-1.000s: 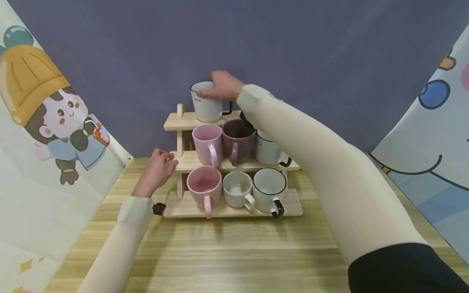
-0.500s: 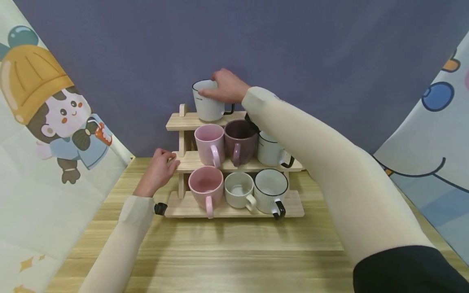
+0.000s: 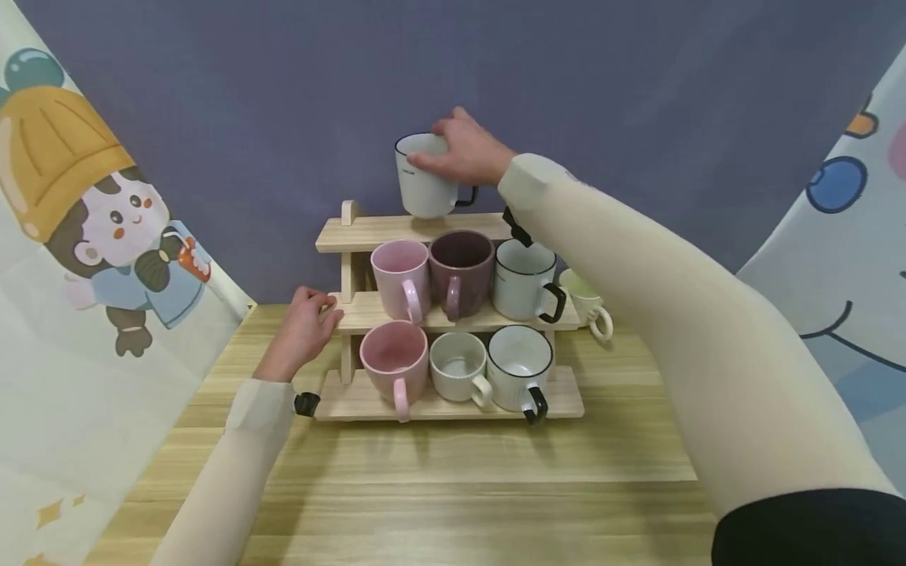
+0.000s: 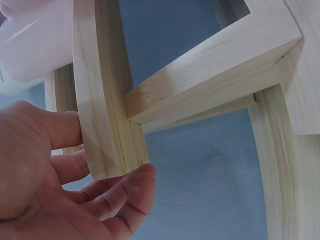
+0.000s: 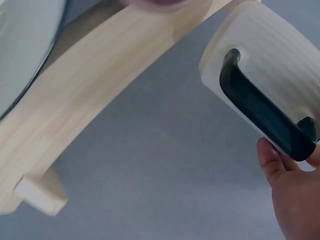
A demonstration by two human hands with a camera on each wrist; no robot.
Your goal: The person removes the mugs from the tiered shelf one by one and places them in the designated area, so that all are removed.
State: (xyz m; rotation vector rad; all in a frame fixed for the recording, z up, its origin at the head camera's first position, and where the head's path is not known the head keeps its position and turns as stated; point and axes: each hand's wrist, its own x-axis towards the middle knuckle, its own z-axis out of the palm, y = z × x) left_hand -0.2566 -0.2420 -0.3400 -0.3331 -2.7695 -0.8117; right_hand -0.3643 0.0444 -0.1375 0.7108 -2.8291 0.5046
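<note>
My right hand (image 3: 470,149) grips a white mug (image 3: 427,189) with a black rim and black handle by its upper part. The mug hangs tilted slightly, a little above the top tier of a wooden three-tier rack (image 3: 368,233). In the right wrist view, the mug's black handle (image 5: 262,112) points toward the camera and part of the hand is cut off. My left hand (image 3: 300,330) holds the left end of the middle tier; the left wrist view shows its thumb and fingers around the board end (image 4: 107,150).
On the middle tier stand a light pink mug (image 3: 401,275), a dark purple mug (image 3: 470,275) and a white black-rimmed mug (image 3: 520,283). Below are a pink mug (image 3: 392,362), a small cream cup (image 3: 453,377) and another white mug (image 3: 513,377). A pale green cup (image 3: 583,299) is right of the rack.
My right hand has lifted the white mug off the top tier and moved it to the right. The pale green cup has come into sight. The left hand stays where it was.
</note>
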